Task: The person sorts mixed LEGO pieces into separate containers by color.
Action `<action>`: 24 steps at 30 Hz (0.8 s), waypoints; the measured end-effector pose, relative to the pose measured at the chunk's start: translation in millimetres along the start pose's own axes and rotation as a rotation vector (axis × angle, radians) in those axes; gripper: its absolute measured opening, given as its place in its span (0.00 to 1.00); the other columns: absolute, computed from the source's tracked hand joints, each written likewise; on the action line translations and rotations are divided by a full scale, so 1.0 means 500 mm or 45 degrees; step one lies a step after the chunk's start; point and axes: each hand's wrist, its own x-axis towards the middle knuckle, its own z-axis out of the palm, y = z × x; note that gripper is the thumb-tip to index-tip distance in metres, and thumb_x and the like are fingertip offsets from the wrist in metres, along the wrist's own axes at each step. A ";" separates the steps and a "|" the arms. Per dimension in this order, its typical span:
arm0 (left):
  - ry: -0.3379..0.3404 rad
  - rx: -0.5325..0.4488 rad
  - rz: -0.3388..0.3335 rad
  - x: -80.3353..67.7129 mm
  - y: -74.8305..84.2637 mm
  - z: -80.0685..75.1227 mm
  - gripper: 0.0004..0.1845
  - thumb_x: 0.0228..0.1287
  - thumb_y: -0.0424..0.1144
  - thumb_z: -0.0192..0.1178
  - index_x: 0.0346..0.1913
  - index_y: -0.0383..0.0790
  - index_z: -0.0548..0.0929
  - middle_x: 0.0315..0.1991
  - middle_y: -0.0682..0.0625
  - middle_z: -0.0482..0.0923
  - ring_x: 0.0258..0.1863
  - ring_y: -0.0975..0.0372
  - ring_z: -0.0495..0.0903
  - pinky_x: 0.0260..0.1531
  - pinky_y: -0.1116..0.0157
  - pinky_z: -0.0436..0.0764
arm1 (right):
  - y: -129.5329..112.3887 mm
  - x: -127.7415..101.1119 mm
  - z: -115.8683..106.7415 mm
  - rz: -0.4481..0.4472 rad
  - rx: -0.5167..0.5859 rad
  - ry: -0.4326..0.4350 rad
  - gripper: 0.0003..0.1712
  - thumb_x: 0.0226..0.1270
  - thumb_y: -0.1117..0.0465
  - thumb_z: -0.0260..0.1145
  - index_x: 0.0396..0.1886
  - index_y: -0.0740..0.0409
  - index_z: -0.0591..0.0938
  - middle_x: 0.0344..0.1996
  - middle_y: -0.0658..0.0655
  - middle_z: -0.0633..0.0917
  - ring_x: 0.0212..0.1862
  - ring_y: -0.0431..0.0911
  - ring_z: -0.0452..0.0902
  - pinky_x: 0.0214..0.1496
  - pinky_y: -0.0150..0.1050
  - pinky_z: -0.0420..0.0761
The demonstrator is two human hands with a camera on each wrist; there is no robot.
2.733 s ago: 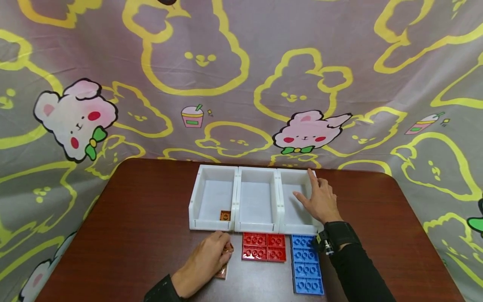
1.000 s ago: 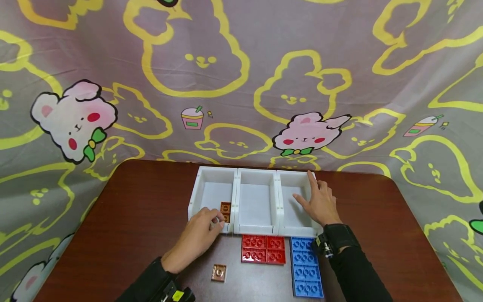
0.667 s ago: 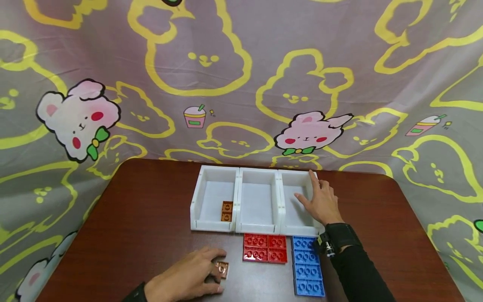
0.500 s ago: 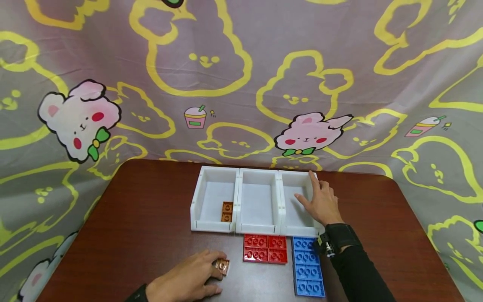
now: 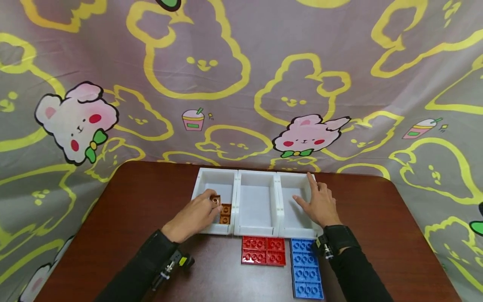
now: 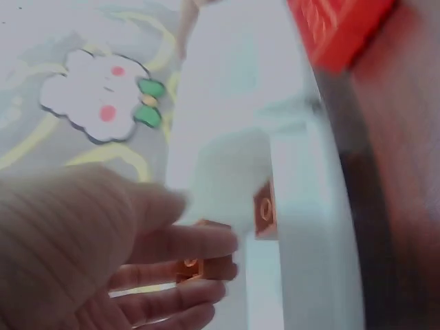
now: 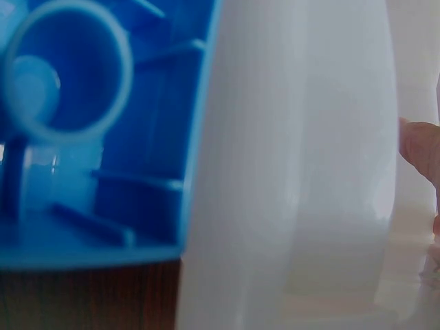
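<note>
Left hand [image 5: 194, 216] carried brick [image 5: 215, 200] into bin [image 5: 211, 178]; brick half-hidden.

Blue brick [image 7: 96, 130]: fills the frame from 9 to 11 o'clock, seen very close; a round tube and thin ribs show on its surface.
White bin wall [image 7: 295, 172]: a broad pale band running from 12 down to 6 o'clock, touching the blue brick's right edge; blurred.
Table [image 7: 89, 299]: a dark brown strip at 7 o'clock, under the blue brick.
Right hand [image 7: 421, 155]: only a fingertip shows at 3 o'clock, against the white bin wall; how the fingers lie cannot be told.
</note>
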 end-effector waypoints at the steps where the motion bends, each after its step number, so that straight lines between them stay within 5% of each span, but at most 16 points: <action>1: 0.029 0.034 0.003 0.014 -0.009 0.005 0.20 0.71 0.33 0.55 0.16 0.40 0.78 0.52 0.35 0.75 0.37 0.56 0.77 0.33 0.61 0.77 | 0.000 -0.001 0.001 -0.002 0.002 0.003 0.53 0.64 0.40 0.65 0.79 0.51 0.47 0.63 0.77 0.62 0.63 0.72 0.59 0.59 0.74 0.57; 6: 0.026 0.130 -0.061 0.067 -0.034 0.025 0.23 0.72 0.33 0.54 0.14 0.37 0.74 0.38 0.37 0.76 0.28 0.56 0.75 0.32 0.59 0.76 | 0.001 -0.003 0.004 -0.006 0.008 0.022 0.53 0.63 0.42 0.67 0.79 0.51 0.49 0.62 0.76 0.63 0.62 0.71 0.60 0.59 0.73 0.58; 11: -0.051 0.067 -0.169 0.096 -0.043 0.038 0.19 0.73 0.34 0.52 0.19 0.38 0.72 0.22 0.48 0.66 0.19 0.60 0.67 0.23 0.63 0.70 | -0.003 -0.006 0.001 -0.014 0.013 0.030 0.52 0.63 0.43 0.67 0.78 0.53 0.50 0.62 0.77 0.63 0.62 0.72 0.60 0.58 0.73 0.59; 16: -0.067 0.006 -0.200 0.108 -0.047 0.046 0.23 0.76 0.37 0.49 0.17 0.40 0.70 0.18 0.50 0.65 0.20 0.60 0.67 0.25 0.61 0.70 | -0.008 -0.009 0.000 -0.022 0.015 0.045 0.53 0.62 0.43 0.68 0.78 0.54 0.51 0.62 0.77 0.64 0.62 0.72 0.61 0.58 0.73 0.59; 24: -0.069 -0.163 -0.187 0.109 -0.040 0.052 0.16 0.79 0.37 0.43 0.29 0.38 0.71 0.21 0.49 0.64 0.22 0.59 0.65 0.26 0.61 0.67 | -0.008 -0.007 0.002 -0.015 0.005 0.054 0.53 0.62 0.43 0.68 0.78 0.53 0.51 0.62 0.77 0.64 0.62 0.72 0.61 0.58 0.73 0.59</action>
